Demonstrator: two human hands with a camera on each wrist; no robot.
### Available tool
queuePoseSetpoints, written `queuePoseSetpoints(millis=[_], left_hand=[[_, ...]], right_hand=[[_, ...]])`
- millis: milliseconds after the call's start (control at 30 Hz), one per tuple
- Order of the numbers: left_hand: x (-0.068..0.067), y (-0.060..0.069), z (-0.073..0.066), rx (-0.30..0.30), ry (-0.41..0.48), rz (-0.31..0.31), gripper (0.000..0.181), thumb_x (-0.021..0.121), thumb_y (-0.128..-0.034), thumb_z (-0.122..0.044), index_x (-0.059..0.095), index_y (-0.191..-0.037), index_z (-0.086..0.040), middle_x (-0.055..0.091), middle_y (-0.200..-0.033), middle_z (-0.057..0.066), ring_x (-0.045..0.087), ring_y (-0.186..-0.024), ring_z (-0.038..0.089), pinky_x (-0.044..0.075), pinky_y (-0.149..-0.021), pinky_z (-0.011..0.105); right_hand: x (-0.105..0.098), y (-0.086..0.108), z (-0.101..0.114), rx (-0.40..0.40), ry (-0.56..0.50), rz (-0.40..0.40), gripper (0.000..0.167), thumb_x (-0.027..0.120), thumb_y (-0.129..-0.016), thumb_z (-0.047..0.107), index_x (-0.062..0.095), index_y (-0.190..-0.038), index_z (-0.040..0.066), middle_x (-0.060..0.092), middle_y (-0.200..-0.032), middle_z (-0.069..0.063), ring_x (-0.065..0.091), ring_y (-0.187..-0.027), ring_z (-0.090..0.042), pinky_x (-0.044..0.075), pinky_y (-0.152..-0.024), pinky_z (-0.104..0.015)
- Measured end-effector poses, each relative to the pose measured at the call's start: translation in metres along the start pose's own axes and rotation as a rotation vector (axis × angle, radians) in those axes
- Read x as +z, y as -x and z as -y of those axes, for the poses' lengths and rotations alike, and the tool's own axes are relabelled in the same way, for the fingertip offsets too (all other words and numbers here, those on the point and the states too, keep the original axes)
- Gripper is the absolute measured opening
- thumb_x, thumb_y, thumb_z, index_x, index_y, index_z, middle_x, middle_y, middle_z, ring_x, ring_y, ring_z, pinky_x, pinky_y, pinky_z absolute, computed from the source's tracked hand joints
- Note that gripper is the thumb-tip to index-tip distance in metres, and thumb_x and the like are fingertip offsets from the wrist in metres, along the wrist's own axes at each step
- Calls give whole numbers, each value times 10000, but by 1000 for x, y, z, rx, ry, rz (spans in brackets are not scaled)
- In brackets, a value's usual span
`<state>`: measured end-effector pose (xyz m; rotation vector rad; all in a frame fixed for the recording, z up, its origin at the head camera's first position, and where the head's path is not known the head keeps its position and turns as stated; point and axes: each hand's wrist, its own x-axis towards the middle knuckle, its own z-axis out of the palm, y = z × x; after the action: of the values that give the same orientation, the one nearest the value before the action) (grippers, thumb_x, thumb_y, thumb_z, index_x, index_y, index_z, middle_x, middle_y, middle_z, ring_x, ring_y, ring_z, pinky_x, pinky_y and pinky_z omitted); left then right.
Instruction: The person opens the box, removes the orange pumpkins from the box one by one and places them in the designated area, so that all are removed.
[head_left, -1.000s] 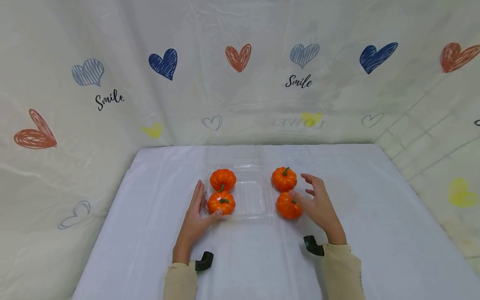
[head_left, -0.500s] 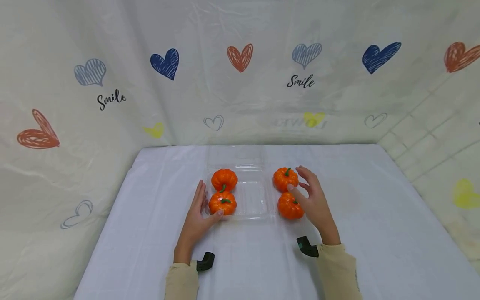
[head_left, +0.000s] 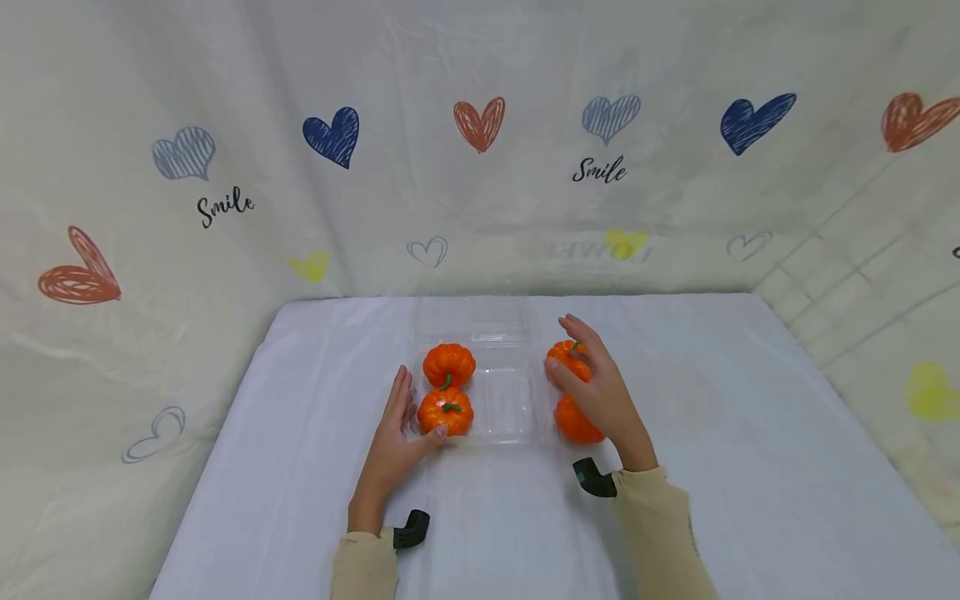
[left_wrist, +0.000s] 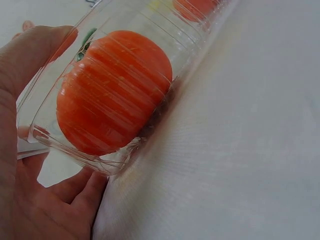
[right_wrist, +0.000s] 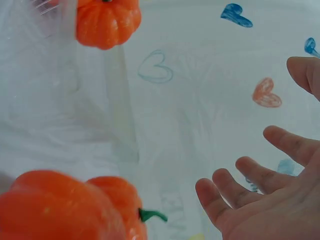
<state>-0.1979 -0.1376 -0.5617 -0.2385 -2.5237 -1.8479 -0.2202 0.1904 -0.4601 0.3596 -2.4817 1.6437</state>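
Note:
A clear plastic container (head_left: 504, 398) lies on the table with its lid (head_left: 471, 318) folded back. Two orange toy pumpkins with green stems, the far one (head_left: 448, 365) and the near one (head_left: 442, 413), sit in its left half. My left hand (head_left: 392, 437) holds the near-left corner, thumb at the front rim and fingers along the left wall; the near pumpkin (left_wrist: 112, 92) shows through the plastic. Right of the container stand two more, a far pumpkin (head_left: 561, 357) and a near pumpkin (head_left: 576, 422). Over them hovers my right hand (head_left: 600, 385), fingers spread and holding nothing, partly covering both.
A white cloth covers the table (head_left: 750, 433). Behind it hangs a pale curtain (head_left: 525, 200) printed with hearts and words. Dark wrist devices stick out from both sleeves, on the left sleeve (head_left: 364, 567) and the right sleeve (head_left: 660, 525).
My right hand has moved left and away from me, from beside the near right pumpkin to over the far one. My left hand and the container have stayed in place.

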Motion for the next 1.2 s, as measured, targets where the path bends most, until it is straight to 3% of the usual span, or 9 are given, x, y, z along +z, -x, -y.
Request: queuePoseSetpoints(millis=[233, 633, 933, 1200], left_hand=[[0, 0, -1, -1, 8, -6, 1118, 850, -898, -431, 148, -1742, -214, 127, -1790, -39, 313, -1587, 264, 316, -1224, 394], [0, 0, 0, -2, -1, -6, 1093, 847, -904, -417, 170, -1739, -221, 120, -1788, -65, 312, -1587, 261, 315, -1228, 406], [0, -2, 3, 14, -11, -12, 1087, 842, -908, -449, 189, -1735, -184, 112, -1792, -61, 313, -1587, 261, 323, -1221, 417], [0, -2, 1, 20, 1, -8, 1076, 836, -911, -451, 198, -1734, -184, 116, -1789, -76, 322, -1583, 270, 332, -1220, 418]], right_hand=[[18, -22, 17, -22, 44, 74, 672, 686, -1057, 362, 434, -1650, 169, 290, -1741, -25, 385, -1517, -352, 356, -1209, -630], [48, -56, 31, -121, 58, 179, 640, 692, -1049, 399, 491, -1622, 196, 334, -1725, -17, 337, -1557, -227, 387, -1213, -544], [69, -72, 29, -119, 99, 289, 643, 680, -1047, 413, 497, -1618, 180, 355, -1718, -43, 346, -1559, -284, 367, -1218, -588], [85, -82, 23, -123, 157, 407, 609, 688, -1058, 324, 500, -1617, 171, 379, -1705, -87, 325, -1577, -285, 312, -1252, -569]])
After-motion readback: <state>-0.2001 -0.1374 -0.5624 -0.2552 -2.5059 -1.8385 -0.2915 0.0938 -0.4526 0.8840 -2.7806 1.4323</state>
